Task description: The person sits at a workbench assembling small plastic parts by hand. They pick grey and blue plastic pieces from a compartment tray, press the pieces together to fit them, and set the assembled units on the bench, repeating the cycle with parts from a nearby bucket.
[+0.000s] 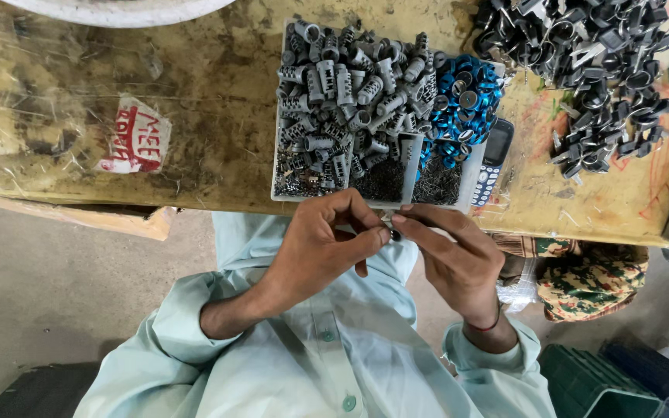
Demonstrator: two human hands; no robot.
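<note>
Left hand (319,248) and right hand (451,255) meeting fingertip to fingertip below the desk (195,101) edge, both pinching a small dark part (391,229), perhaps metal; white tray (466,182) of grey cylinders (350,85), blue rings (466,97) just above; phone (493,159) beside it

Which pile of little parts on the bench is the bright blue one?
The blue rings, heaped at the right end of the white tray. The ridged cylinders beside them are grey; the loose clips farther right are black.
</note>
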